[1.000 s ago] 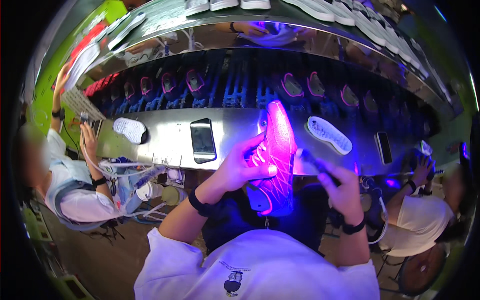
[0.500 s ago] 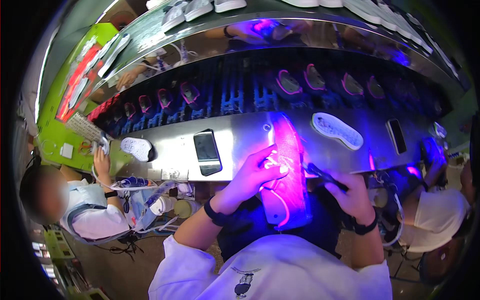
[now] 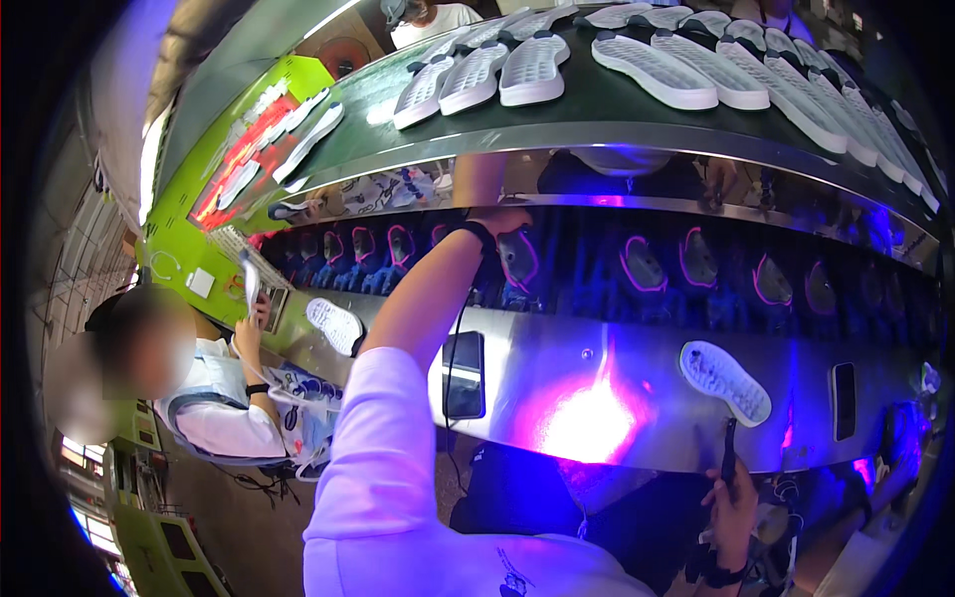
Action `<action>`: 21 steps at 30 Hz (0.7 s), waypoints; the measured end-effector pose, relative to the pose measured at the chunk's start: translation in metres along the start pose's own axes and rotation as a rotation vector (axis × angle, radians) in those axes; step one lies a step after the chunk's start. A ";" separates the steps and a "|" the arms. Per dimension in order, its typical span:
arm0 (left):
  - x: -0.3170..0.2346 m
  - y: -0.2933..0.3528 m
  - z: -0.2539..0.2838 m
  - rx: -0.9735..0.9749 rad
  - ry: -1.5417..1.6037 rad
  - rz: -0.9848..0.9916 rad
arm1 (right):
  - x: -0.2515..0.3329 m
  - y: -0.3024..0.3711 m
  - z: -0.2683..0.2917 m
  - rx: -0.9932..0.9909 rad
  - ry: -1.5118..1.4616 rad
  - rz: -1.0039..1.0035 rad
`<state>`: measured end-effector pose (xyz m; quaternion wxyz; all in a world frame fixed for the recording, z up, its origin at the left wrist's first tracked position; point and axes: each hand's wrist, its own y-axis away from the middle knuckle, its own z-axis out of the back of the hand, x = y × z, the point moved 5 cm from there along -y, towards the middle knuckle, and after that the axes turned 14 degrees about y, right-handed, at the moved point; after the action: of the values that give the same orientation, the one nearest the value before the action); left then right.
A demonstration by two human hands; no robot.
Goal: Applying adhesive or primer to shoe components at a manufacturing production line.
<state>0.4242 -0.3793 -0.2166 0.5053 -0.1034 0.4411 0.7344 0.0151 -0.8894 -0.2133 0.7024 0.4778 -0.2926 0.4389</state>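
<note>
My left arm stretches across the bench, and my left hand [image 3: 500,219] is closed at the top end of a dark shoe upper [image 3: 517,261] with a glowing pink outline, in the blue rack behind the bench. The fingertips are partly hidden. Low at the right, my right hand [image 3: 733,507] grips a brush [image 3: 729,453] by its dark handle, tip pointing away from me. Just beyond that tip lies a white shoe sole [image 3: 726,381] on the metal bench [image 3: 537,358]. A bright pink-violet light spot falls on the bench between my arms.
Several pink-outlined uppers [image 3: 642,264] stand along the rack. Two phones, one left [image 3: 465,373] and one right [image 3: 844,400], lie on the bench, with another white sole [image 3: 335,325] farther left. Rows of soles [image 3: 657,75] cover the upper shelf. Co-workers sit at both sides.
My left hand has moved from the lit area in front of me out to the rack, and the upper is gone from my lap. My right hand, still holding the brush, has drawn lower and right.
</note>
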 end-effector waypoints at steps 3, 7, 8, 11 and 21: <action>0.015 -0.042 0.026 -0.771 -0.441 -0.638 | -0.002 -0.008 -0.005 0.010 0.046 0.024; -0.017 -0.042 -0.024 -0.814 -0.367 -0.688 | -0.003 -0.008 0.001 -0.039 0.029 -0.061; -0.017 -0.052 -0.024 -0.643 -0.315 -0.551 | -0.002 -0.011 -0.002 -0.025 0.023 -0.060; -0.099 -0.023 -0.113 -0.521 -0.172 -0.673 | -0.011 -0.018 0.008 -0.122 0.021 -0.058; -0.052 -0.046 -0.211 -1.148 0.286 -0.544 | 0.027 -0.019 -0.016 -0.068 0.023 0.105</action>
<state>0.4252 -0.5672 -0.3353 0.4740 -0.5615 -0.0003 0.6783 0.0434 -0.8684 -0.2050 0.6975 0.4328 -0.3239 0.4704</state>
